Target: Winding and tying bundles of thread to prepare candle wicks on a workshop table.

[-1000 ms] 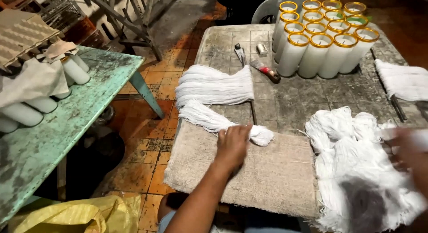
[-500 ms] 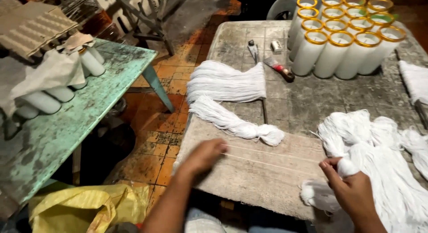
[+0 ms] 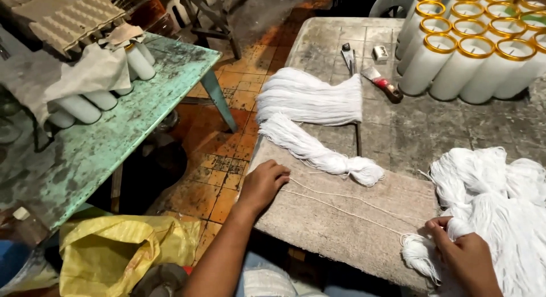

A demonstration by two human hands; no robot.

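Note:
My left hand (image 3: 263,184) rests at the left edge of a grey cloth mat (image 3: 341,229), fingers closed on the ends of white strings (image 3: 347,203) stretched across the mat. My right hand (image 3: 465,256) pinches the other end where the strings leave a big tangled heap of white string (image 3: 495,200). A knotted white string bundle (image 3: 318,152) lies just beyond the strings. A flat fanned bundle (image 3: 310,98) lies further back.
Several white candles in gold-rimmed glasses (image 3: 472,58) stand at the back right of the grey table (image 3: 432,126). A red-handled scraper (image 3: 384,84) lies near them. A green table (image 3: 108,143) with lying candles stands left; a yellow bag (image 3: 108,254) sits below.
My left hand drew strings leftwards out of the heap and across the mat. My right hand came down onto the heap's near edge. The view shifted to the left.

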